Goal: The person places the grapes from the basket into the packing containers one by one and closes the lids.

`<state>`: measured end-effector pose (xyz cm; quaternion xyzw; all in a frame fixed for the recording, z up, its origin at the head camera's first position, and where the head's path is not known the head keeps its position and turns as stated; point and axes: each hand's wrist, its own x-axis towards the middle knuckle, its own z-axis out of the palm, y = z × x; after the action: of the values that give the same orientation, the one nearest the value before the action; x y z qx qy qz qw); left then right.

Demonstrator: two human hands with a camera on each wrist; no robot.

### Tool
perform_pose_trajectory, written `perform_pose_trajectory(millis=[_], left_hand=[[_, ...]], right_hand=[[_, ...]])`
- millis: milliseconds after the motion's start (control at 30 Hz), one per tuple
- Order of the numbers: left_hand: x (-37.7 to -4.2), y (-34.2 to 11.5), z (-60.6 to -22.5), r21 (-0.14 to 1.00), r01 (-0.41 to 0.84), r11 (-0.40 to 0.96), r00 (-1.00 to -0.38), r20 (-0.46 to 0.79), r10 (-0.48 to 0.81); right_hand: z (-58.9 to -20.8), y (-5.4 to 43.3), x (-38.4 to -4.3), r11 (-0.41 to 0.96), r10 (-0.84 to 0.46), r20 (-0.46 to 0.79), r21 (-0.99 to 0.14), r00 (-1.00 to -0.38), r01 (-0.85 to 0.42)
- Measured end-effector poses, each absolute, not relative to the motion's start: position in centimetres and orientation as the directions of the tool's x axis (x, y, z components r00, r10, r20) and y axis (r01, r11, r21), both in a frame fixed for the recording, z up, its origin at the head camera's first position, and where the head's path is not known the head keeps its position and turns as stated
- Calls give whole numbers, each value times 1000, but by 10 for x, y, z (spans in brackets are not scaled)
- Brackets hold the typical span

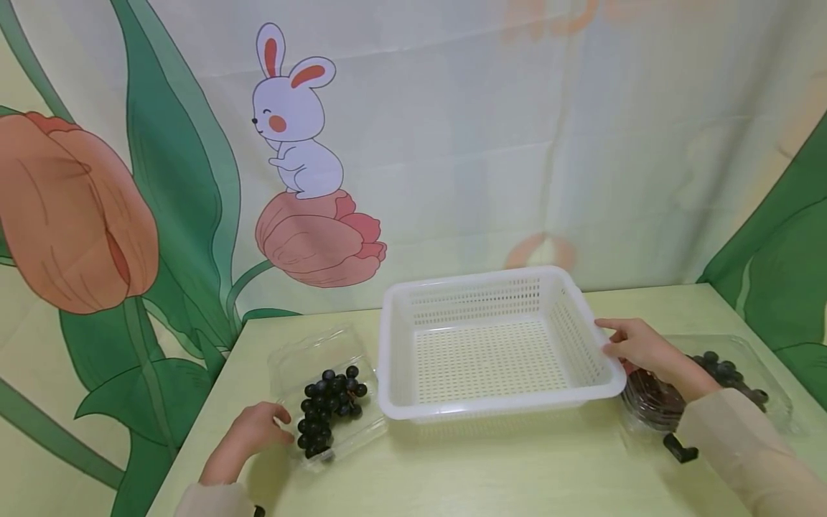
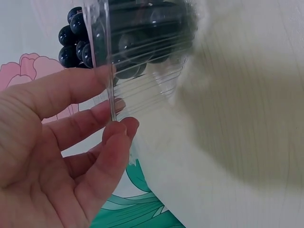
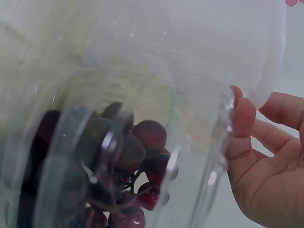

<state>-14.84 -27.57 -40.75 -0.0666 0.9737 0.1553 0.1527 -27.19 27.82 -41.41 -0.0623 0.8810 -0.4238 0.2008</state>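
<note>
My left hand is at the left edge of a clear plastic container holding a bunch of black grapes. In the left wrist view, its thumb and fingertips pinch the container's thin rim. A white plastic basket with slotted walls stands in the middle. On its right rim, my right hand grips with thumb and fingers. Under that wrist sits a clear container with dark red grapes; the right wrist view shows these grapes close up through the plastic.
At the right, another clear container holds dark grapes, partly hidden by my forearm. All stand on a pale table. Behind it hangs a cloth backdrop with a printed rabbit and tulips.
</note>
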Motion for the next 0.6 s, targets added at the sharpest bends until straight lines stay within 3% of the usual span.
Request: perform_pose_trajectory(millis=[233, 600], left_hand=[[-145, -277, -405, 298, -185, 937, -935, -347, -74], [-144, -297, -398, 466, -308, 829, -896, -436, -87]], right_hand=[[-416, 279, -275, 642, -273, -294, -765, -916, 54], [-414, 274, -275, 686, -214, -282, -725, -935, 62]])
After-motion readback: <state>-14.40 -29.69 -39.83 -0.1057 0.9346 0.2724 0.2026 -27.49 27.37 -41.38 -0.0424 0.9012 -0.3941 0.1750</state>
